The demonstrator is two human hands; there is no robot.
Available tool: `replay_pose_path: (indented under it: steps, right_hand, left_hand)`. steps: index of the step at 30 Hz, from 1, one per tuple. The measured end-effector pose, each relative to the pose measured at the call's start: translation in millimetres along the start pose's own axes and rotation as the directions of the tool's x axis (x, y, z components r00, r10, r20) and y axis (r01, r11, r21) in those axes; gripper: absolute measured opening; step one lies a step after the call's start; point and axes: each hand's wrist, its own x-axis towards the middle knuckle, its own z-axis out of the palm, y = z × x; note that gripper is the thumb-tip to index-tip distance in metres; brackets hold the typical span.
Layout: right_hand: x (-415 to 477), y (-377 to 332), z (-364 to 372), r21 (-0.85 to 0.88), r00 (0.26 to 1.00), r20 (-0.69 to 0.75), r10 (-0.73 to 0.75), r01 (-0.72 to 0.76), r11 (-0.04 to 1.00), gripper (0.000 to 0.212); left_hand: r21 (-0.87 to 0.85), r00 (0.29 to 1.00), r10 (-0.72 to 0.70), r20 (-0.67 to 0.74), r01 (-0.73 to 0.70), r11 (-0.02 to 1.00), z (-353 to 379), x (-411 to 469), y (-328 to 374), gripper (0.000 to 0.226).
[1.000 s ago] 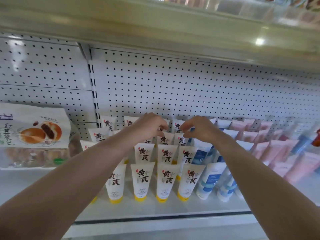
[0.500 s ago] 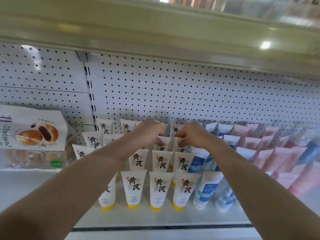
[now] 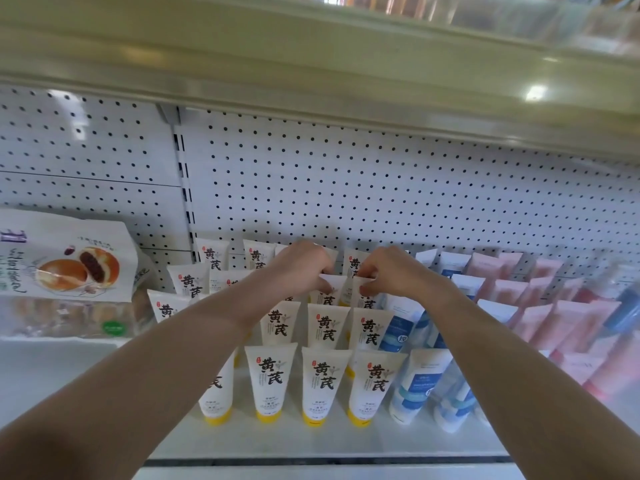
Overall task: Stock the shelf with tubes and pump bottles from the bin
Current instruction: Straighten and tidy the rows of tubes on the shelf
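Several white tubes with yellow caps (image 3: pixel 324 386) stand cap-down in rows on the white shelf (image 3: pixel 311 441). Both my arms reach to the third row back. My left hand (image 3: pixel 301 266) pinches the top edge of one white tube (image 3: pixel 329 289) there. Beside it, my right hand (image 3: pixel 388 271) pinches the top of the neighbouring white tube (image 3: pixel 367 296). Blue-and-white tubes (image 3: pixel 415 386) stand to the right of the white ones, and pink tubes (image 3: pixel 540 306) further right. The bin is out of view.
A bag of buns (image 3: pixel 65 268) sits on the shelf at the left. A pegboard back wall (image 3: pixel 346 188) rises behind the tubes, and an upper shelf (image 3: pixel 311 64) overhangs them. A blurred blue bottle (image 3: pixel 627 306) stands at the far right.
Both hands have come down onto the tops of two tubes in the third row and now pinch them. The view has tilted slightly.
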Motion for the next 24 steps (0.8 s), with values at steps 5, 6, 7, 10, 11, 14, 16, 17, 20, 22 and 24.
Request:
replay_pose_path:
  steps: [5,6,7,10,11,14,16,17,20,22,24]
  right_hand:
    - [0.5,-6.1,-6.1,0.098,0.998,-0.051,-0.024,0.029,0.995,0.023]
    - [1.5,-8.1,-7.6,0.134,0.997,-0.073,-0.034,0.043,0.99,0.021]
    - [3.1,-11.2,-8.8,0.166,0.995,-0.093,-0.044,0.059,0.984,0.019]
    - [9.4,-25.9,-9.6,0.228,0.988,-0.132,-0.074,0.103,0.968,0.019]
    - [11.5,-32.0,-9.2,0.238,0.986,-0.139,-0.09,0.121,0.964,0.019]
    - [17.8,-49.1,-5.7,0.231,0.981,-0.134,-0.14,0.169,0.958,0.021]
    - [21.1,-58.4,-1.9,0.216,0.979,-0.114,-0.167,0.189,0.958,0.023]
    - [23.0,-62.8,0.2,0.212,0.978,-0.107,-0.179,0.198,0.957,0.024]
    - [29.5,-72.9,5.4,0.216,0.976,-0.088,-0.201,0.216,0.952,0.025]
    - [32.5,-78.6,6.9,0.194,0.975,-0.063,-0.211,0.22,0.956,0.026]
    - [34.5,-83.1,8.1,0.191,0.975,-0.043,-0.217,0.221,0.956,0.026]
  left_hand:
    - [-0.099,0.999,0.031,-0.045,-0.035,0.994,-9.1,-4.4,-6.2,0.022]
    - [-0.128,0.997,0.031,-0.069,-0.04,0.991,-13.0,-6.8,-8.6,0.02]
    - [-0.151,0.995,0.025,-0.093,-0.039,0.988,-17.5,-9.3,-12.1,0.019]
    - [-0.186,0.99,-0.011,-0.138,-0.015,0.983,-31.6,-19.3,-27.4,0.017]
    - [-0.189,0.989,-0.023,-0.143,-0.004,0.982,-35.5,-23.5,-34.0,0.018]
    - [-0.166,0.99,-0.069,-0.119,0.049,0.985,-41.8,-37.1,-53.0,0.023]
    - [-0.143,0.992,-0.097,-0.085,0.084,0.986,-42.6,-45.6,-63.4,0.027]
    - [-0.134,0.991,-0.11,-0.07,0.1,0.986,-42.8,-49.6,-67.6,0.029]
    - [-0.105,0.989,-0.145,-0.043,0.14,0.985,-41.3,-59.3,-78.5,0.033]
    - [-0.069,0.988,-0.154,-0.026,0.152,0.986,-39.9,-63.7,-85.0,0.034]
    - [-0.056,0.988,-0.156,-0.004,0.155,0.986,-38.4,-65.8,-91.9,0.032]
